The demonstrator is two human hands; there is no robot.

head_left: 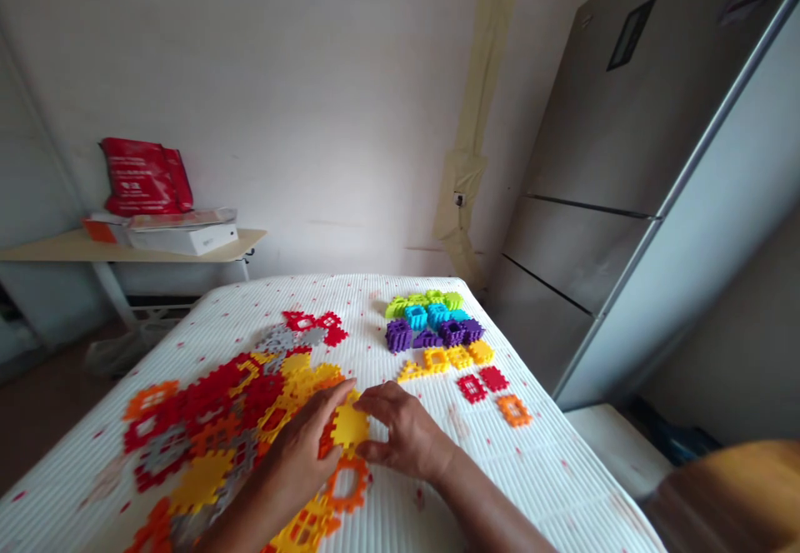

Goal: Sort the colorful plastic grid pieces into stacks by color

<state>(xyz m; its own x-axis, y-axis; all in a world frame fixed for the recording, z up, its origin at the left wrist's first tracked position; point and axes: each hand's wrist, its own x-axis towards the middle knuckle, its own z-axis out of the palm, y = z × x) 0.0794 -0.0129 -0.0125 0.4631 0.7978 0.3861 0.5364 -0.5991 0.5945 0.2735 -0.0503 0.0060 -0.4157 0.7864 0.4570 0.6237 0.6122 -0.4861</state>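
Note:
A yellow toothed building tile (350,425) lies between my two hands at the right edge of a loose heap. My left hand (306,440) is at its left side, with the thumb and fingers curved around that edge. From the right, my right hand (403,428) grips the tile's edge between thumb and fingers. Just below them is an orange ring-shaped tile (347,485). Under and beside my left wrist spread red tiles (209,399), grey tiles (166,446) and more yellow tiles (201,480).
Sorted rows stand on the right: green tiles (425,301), blue tiles (437,314), purple tiles (400,336), yellow tiles (436,360), two red tiles (493,379) and an orange tile (513,411). A fridge (581,153) stands right; a side table (50,247) holds a red bag (143,176).

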